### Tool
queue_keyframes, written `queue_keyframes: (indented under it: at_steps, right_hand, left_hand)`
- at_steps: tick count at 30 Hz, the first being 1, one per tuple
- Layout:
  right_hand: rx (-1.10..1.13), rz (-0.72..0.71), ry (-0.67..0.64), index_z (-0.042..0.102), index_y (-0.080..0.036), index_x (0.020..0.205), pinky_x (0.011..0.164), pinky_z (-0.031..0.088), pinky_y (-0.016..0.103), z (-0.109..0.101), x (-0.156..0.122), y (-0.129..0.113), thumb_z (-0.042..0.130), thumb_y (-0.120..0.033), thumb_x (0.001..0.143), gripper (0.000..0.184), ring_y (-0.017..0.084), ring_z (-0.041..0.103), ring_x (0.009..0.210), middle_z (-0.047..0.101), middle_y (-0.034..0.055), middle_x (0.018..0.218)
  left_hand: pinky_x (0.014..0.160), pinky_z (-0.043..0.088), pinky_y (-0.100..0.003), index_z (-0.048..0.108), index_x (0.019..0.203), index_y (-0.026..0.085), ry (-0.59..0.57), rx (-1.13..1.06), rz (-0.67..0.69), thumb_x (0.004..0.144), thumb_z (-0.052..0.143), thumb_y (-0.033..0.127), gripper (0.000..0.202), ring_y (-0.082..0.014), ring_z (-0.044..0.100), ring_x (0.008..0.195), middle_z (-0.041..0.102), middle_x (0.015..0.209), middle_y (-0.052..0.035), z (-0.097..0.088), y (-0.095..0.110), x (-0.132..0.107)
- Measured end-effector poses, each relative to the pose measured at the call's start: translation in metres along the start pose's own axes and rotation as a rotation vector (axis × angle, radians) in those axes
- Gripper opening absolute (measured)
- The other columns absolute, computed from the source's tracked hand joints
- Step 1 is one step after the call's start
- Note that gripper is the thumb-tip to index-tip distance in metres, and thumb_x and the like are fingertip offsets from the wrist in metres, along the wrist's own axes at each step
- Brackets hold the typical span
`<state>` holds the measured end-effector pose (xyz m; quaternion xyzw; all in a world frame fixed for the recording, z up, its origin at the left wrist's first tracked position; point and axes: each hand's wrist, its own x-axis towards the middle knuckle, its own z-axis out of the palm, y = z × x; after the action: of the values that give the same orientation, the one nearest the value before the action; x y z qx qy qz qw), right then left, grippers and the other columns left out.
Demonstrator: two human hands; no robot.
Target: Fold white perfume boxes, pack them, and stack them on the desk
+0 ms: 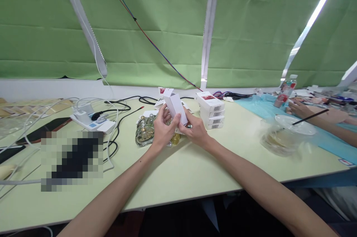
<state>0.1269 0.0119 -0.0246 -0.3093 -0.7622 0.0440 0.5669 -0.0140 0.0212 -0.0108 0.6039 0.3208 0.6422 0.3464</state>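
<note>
A small white cardboard box (176, 107), its top flap standing up, is held tilted above the table between my two hands. My left hand (164, 127) grips its left side, with the thumb across the front. On the right side, my right hand (195, 128) has its fingers closed on the lower part of the box. Several clear glass bottles with gold parts (145, 133) lie just behind and left of my left hand. To the right stands a stack of white boxes (211, 110) with barcodes on their sides. Flat white cartons (159, 102) are partly hidden behind the held box.
A white power strip (93, 122) with plugs and tangled cables occupies the left. Phones (41, 130) lie beyond it. At right are a clear plastic tub (279, 140) with a dark stick, a blue sheet (259, 109), a bottle (290, 83) and a co-worker's hand (300, 110).
</note>
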Motion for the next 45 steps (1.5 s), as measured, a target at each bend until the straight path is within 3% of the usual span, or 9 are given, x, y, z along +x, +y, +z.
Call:
queue_keyframes:
  at_steps: [6,12,16,20,29,39,45]
  right_hand:
    - [0.046,-0.010,-0.004,0.041,-0.021,0.153,0.064,0.058,0.020,0.000,-0.002,0.001,0.057,-0.033,0.093,0.064,0.010,0.060,0.070,0.070,0.0036,0.099]
    - [0.026,-0.096,0.004,0.036,-0.024,0.155,0.061,0.059,0.021,0.000,-0.002,-0.002,0.061,-0.033,0.093,0.068,0.011,0.063,0.069,0.072,0.0038,0.099]
    - [-0.023,-0.132,0.004,0.035,-0.028,0.156,0.060,0.058,0.021,0.000,-0.001,-0.002,0.057,-0.033,0.098,0.063,0.011,0.065,0.071,0.073,0.0061,0.109]
    - [-0.049,-0.142,0.028,0.036,-0.029,0.156,0.059,0.058,0.021,0.002,-0.001,0.001,0.058,-0.033,0.098,0.062,0.012,0.065,0.070,0.074,0.0054,0.106]
    - [-0.056,-0.094,0.031,0.036,-0.027,0.156,0.060,0.057,0.022,0.003,-0.003,0.006,0.060,-0.034,0.097,0.064,0.012,0.066,0.070,0.072,0.0067,0.117]
    - [-0.085,-0.041,0.018,0.036,-0.025,0.156,0.067,0.059,0.023,-0.001,-0.002,0.006,0.062,-0.037,0.095,0.068,0.013,0.065,0.074,0.073,0.0064,0.113]
    - [-0.117,-0.067,0.039,0.031,-0.025,0.158,0.066,0.058,0.024,-0.002,-0.001,0.008,0.062,-0.038,0.095,0.072,0.012,0.062,0.069,0.073,0.0043,0.102]
  left_hand:
    - [0.084,0.060,-0.034,0.052,0.128,0.015,0.023,-0.067,-0.027,0.075,0.077,0.055,0.071,-0.0279,0.073,0.104,0.071,0.121,-0.0168,0.003,0.013,-0.002]
    - [0.065,0.055,-0.027,0.060,0.116,0.015,0.073,-0.080,-0.075,0.081,0.070,0.059,0.057,-0.0216,0.073,0.081,0.075,0.101,-0.0117,0.003,0.021,-0.003]
    - [0.066,0.054,-0.026,0.061,0.113,0.015,0.070,-0.146,-0.092,0.083,0.067,0.059,0.053,-0.0201,0.071,0.080,0.075,0.094,-0.0086,0.001,0.015,-0.001]
    - [0.069,0.054,-0.027,0.061,0.112,0.016,0.052,-0.162,-0.091,0.084,0.067,0.058,0.051,-0.0196,0.071,0.080,0.074,0.093,-0.0076,0.000,0.014,0.000]
    - [0.070,0.057,-0.029,0.060,0.122,0.015,-0.002,-0.084,-0.098,0.081,0.070,0.060,0.061,-0.0218,0.072,0.083,0.075,0.102,-0.0102,0.002,0.022,-0.004]
    - [0.054,0.052,-0.025,0.060,0.125,0.015,-0.057,-0.033,-0.048,0.081,0.069,0.061,0.065,-0.0221,0.072,0.081,0.075,0.108,-0.0125,0.002,0.024,-0.005]
    - [0.060,0.058,-0.028,0.060,0.127,0.014,-0.088,-0.035,-0.045,0.081,0.069,0.061,0.066,-0.0253,0.073,0.088,0.075,0.107,-0.0128,0.002,0.026,-0.006]
